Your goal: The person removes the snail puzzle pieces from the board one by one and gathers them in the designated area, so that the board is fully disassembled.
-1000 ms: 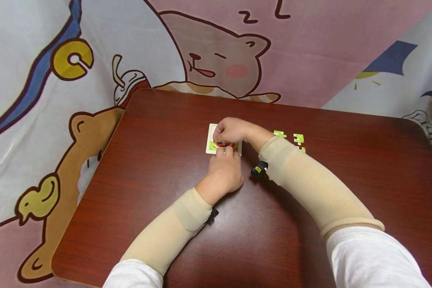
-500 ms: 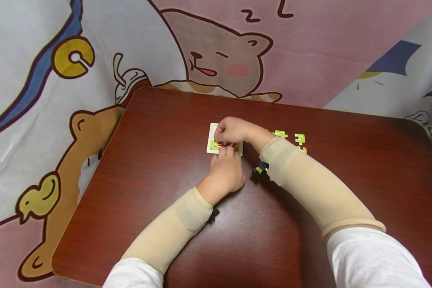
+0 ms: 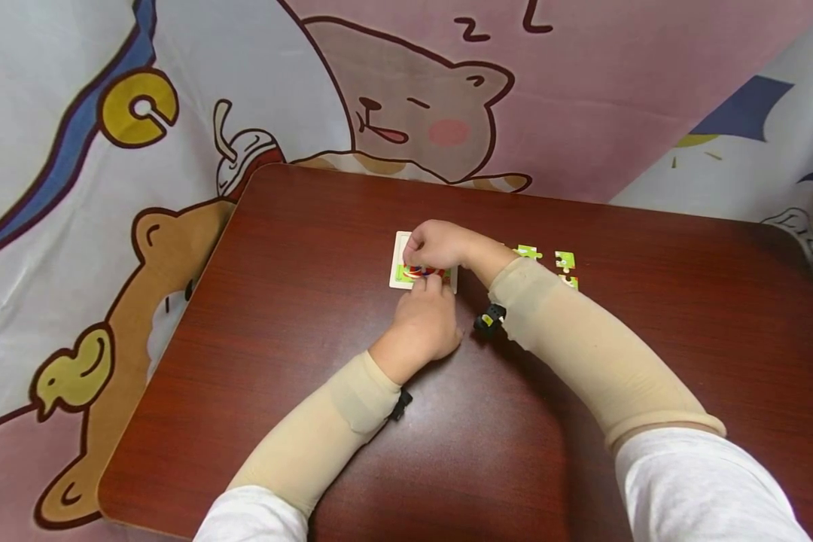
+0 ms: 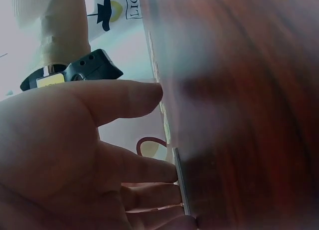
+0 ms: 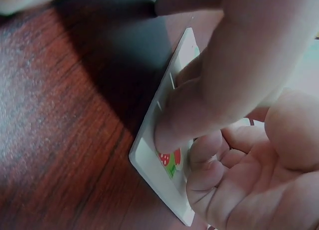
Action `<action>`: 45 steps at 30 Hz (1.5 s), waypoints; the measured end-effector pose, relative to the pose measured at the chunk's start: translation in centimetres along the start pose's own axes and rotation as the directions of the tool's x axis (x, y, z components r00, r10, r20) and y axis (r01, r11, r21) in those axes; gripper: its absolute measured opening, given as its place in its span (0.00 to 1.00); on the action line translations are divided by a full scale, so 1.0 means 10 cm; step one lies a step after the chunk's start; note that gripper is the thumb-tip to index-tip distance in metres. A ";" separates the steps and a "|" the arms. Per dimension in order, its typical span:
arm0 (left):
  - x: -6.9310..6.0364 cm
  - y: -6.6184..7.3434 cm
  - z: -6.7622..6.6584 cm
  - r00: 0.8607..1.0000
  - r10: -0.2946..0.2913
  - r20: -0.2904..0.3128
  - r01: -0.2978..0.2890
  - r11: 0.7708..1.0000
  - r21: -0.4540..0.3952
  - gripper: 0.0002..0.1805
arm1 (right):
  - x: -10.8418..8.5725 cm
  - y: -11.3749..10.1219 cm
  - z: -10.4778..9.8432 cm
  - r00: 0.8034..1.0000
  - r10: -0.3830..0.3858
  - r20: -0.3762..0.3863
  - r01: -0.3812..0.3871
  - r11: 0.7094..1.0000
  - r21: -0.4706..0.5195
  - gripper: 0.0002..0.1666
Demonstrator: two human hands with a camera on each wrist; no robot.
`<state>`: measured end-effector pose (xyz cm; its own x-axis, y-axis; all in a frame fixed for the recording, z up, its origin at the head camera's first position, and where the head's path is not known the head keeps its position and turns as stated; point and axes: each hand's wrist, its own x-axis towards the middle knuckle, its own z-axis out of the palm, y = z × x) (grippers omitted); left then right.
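Note:
A small white-framed puzzle board (image 3: 399,242) with a red, blue and green picture lies flat on the table. My left hand (image 3: 425,322) comes from the near side, its nearly straight fingers pressing on the board's near part. In the left wrist view the thumb (image 4: 132,99) is stretched out, apart from the fingers. Over the board's far side arches my right hand (image 3: 440,242), fingertips bent down onto the picture. Its curled fingers (image 5: 207,177) touch the board in the right wrist view; whether they pinch a puzzle piece is hidden. A strawberry print (image 5: 164,159) shows beside the fingertips.
Loose green puzzle pieces lie right of the board: one (image 3: 527,251) partly behind the right forearm, another (image 3: 565,260) farther right, and a third (image 3: 570,281) partly covered by the sleeve. The brown table (image 3: 298,316) meets a cartoon-printed cloth (image 3: 569,98) at its far edge.
Both hands stay at the board with almost no movement. The whole view has shifted very slightly; the pieces lie as before.

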<state>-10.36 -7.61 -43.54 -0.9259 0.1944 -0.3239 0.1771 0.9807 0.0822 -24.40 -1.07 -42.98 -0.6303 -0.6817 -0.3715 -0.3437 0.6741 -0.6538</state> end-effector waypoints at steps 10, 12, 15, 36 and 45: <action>0.00 -0.01 -0.01 0.999 0.017 -0.030 -0.017 1.000 0.015 0.43 | -0.01 -0.06 0.00 1.000 -0.003 -0.018 0.002 0.998 -0.058 0.08; 0.00 -0.01 -0.01 0.999 0.018 -0.029 -0.017 1.000 0.020 0.43 | -0.01 -0.08 0.00 0.999 -0.007 -0.040 0.003 0.996 -0.094 0.07; 0.00 -0.01 -0.01 1.000 0.014 -0.020 -0.013 1.000 0.023 0.43 | -0.02 -0.10 -0.01 0.998 -0.010 -0.065 0.001 0.991 -0.136 0.07; 0.01 -0.01 -0.01 1.000 0.013 -0.009 -0.013 1.000 0.028 0.45 | 0.03 -0.02 0.01 0.999 -0.017 -0.041 0.014 0.998 -0.069 0.14; 0.01 -0.01 -0.02 1.000 0.014 -0.012 -0.013 1.000 0.024 0.45 | 0.02 -0.05 0.03 0.998 -0.054 0.016 0.055 0.998 -0.030 0.11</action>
<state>-10.49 -7.71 -43.42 -0.9274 0.2075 -0.3113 0.1975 0.9782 0.0637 -24.19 -1.64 -42.96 -0.5995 -0.7217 -0.3460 -0.3981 0.6439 -0.6534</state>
